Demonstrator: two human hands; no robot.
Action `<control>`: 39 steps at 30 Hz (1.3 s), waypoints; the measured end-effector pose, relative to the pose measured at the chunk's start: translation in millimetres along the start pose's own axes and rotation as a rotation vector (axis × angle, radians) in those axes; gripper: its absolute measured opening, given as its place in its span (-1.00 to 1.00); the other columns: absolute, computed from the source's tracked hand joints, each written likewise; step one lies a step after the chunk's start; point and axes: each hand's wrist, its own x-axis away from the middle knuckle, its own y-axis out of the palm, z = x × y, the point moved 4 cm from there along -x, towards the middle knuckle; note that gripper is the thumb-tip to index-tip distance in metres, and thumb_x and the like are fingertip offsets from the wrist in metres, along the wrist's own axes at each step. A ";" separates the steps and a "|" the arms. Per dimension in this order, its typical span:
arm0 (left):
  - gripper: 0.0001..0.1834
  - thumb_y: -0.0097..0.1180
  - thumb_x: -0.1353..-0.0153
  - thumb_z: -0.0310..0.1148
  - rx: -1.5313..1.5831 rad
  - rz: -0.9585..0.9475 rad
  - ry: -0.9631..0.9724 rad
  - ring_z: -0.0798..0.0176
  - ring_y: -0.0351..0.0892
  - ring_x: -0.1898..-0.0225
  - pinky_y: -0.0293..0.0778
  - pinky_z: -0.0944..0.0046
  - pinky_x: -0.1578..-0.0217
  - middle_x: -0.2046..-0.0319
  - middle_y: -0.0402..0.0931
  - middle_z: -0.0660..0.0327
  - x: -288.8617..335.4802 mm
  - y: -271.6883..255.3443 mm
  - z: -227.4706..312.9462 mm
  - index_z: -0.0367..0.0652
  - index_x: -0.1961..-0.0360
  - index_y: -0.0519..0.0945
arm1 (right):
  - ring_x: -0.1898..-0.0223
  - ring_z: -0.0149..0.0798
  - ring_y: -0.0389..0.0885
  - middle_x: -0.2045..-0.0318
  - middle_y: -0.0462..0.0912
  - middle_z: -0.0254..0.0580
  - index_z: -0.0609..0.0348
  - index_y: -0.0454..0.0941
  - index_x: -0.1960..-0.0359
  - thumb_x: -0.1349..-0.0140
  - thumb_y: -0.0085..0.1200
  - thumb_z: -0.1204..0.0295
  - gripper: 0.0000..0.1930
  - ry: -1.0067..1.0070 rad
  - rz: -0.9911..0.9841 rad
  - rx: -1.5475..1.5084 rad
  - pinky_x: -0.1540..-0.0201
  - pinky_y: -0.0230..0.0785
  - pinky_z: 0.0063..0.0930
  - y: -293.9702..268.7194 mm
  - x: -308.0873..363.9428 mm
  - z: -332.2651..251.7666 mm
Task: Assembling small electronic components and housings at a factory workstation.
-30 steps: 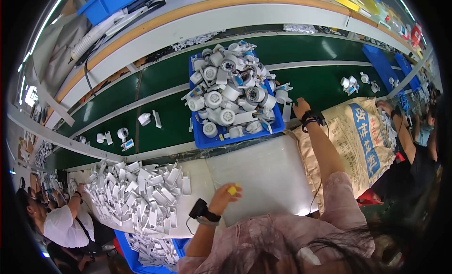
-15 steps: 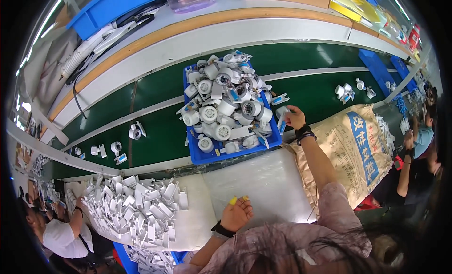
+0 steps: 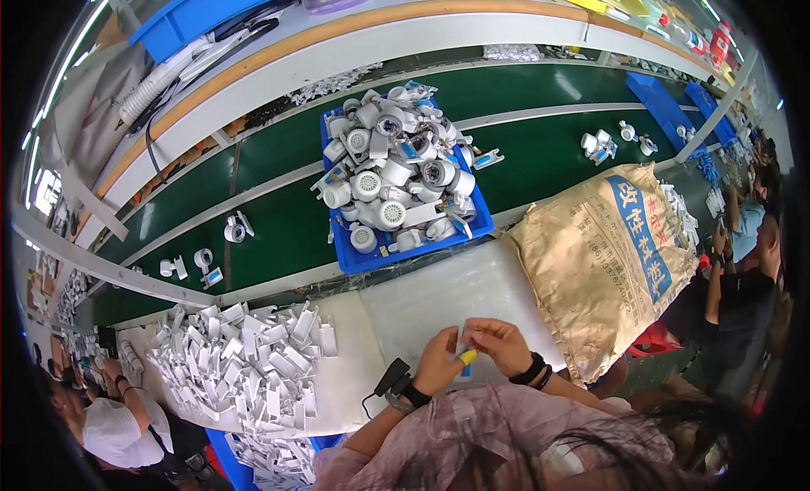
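Close to my body, both hands meet over the translucent plastic sheet on the bench. My left hand, with a yellow finger cover on its thumb, is closed on a small white plastic part with a blue piece. My right hand pinches the same part from the other side; the fingers hide most of it. Beyond them stands a blue bin, heaped with round white plastic housings, some with grilles and blue pieces.
A heap of white plastic covers lies on the bench at the left. On the right rests a large brown paper sack. Loose housings sit on the green conveyor. Co-workers are at both sides; a shelf runs along the back.
My right hand has come back from beside the blue bin with the white part, toward my body. My left hand, palm up and apart before, now grips the part too. The view has shifted slightly.
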 end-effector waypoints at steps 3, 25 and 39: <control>-0.52 0.20 -0.13 -0.41 0.080 -0.207 -0.191 0.35 0.48 0.11 0.36 0.37 0.05 0.14 0.50 0.23 13.1 -0.2 -16.7 -0.22 -0.07 0.38 | 0.24 -0.39 0.62 0.26 0.66 -0.15 0.29 0.53 0.02 -0.26 0.04 0.45 -0.71 -0.030 -0.089 0.100 0.19 0.45 -0.56 7.8 12.9 13.6; -0.71 0.02 -0.32 -0.20 0.563 -0.550 -0.489 0.42 0.47 0.46 0.41 0.43 0.46 0.40 0.47 0.27 39.2 -1.2 21.4 -0.20 0.09 0.45 | 0.27 -0.31 0.56 0.29 0.60 -0.23 0.17 0.51 0.12 -0.26 0.07 0.39 -0.79 -0.392 -0.411 0.657 0.18 0.39 -0.46 19.5 34.2 -24.6; -0.67 0.04 -0.21 -0.26 -0.305 -0.785 -0.107 -0.04 0.58 0.40 0.43 0.10 0.38 0.39 0.54 -0.11 39.0 -31.7 76.7 -0.22 0.07 0.44 | 0.27 -0.51 0.47 0.32 0.53 -0.34 0.23 0.45 0.06 -0.32 0.02 0.35 -0.75 0.114 -0.776 0.478 0.17 0.33 -0.58 5.7 28.1 -6.8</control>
